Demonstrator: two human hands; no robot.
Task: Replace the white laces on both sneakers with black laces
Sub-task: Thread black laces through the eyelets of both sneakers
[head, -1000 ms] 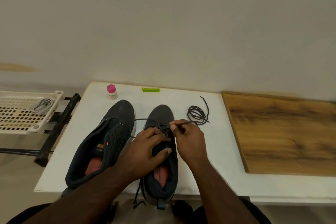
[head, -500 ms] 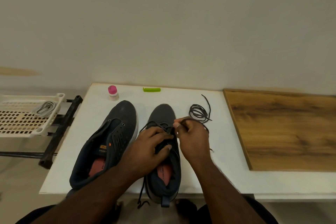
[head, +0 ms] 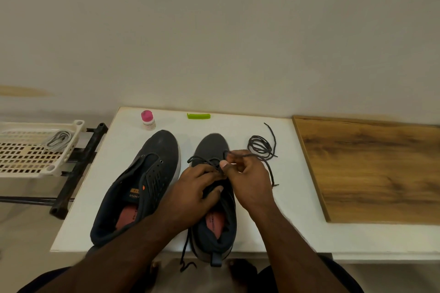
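Note:
Two dark grey sneakers stand side by side on the white table, toes away from me. The left sneaker has bare eyelets. The right sneaker has a black lace partly threaded near the toe, one end hanging off the table's front edge. My left hand grips this shoe's upper around the tongue. My right hand pinches the black lace just above the eyelets, its free end trailing to the right. A second black lace lies coiled to the right of the shoes.
A small bottle with a pink cap and a green plastic piece sit at the table's far edge. A wooden board lies to the right. A white perforated basket on the left holds pale laces.
My right hand has pulled the lace end further through, and it now trails down to the right of my hand. My left hand stays on the right sneaker.

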